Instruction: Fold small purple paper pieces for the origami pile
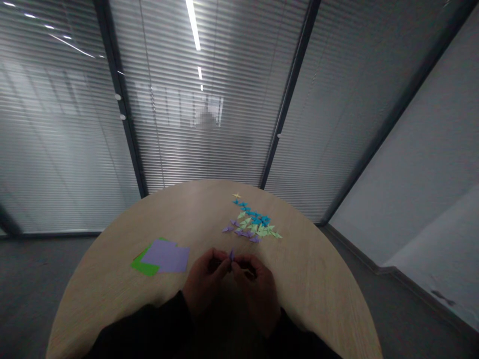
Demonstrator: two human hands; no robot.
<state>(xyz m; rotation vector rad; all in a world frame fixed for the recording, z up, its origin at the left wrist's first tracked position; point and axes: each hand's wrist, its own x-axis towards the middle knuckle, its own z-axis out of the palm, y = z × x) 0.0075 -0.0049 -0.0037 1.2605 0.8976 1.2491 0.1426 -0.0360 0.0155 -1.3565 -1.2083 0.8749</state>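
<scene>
**A:** What does the head view show?

**B:** A round wooden table (318,279) seen from its near edge, with the left hand (205,281) and right hand (258,294) meeting low in the middle. Black sleeves (149,331) run in from the bottom of the view.

**A:** Are the hands open?

**B:** No, both are curled and closed in toward each other. Their fingertips grip a small purple piece (231,256) of folded paper, which stands up between them just above the table. The fingers hide its lower part, so I can't tell its full shape.

**A:** How would it handle?

**B:** I'd judge it very light, thin and easily crushed, though a little stiffer along its folds. The safest hold looks like a gentle pinch on the thicker folded part, not on a loose tip.

**A:** What's nearby?

**B:** Just ahead of the hands lies a cluster of folded pieces (252,222): blue at the far side, pale green and purple nearer. A single cream star (236,195) sits just beyond them. To the left, a lilac sheet (166,257) overlaps a green sheet (142,265). Beyond the table stand glass partitions with blinds (209,144).
</scene>
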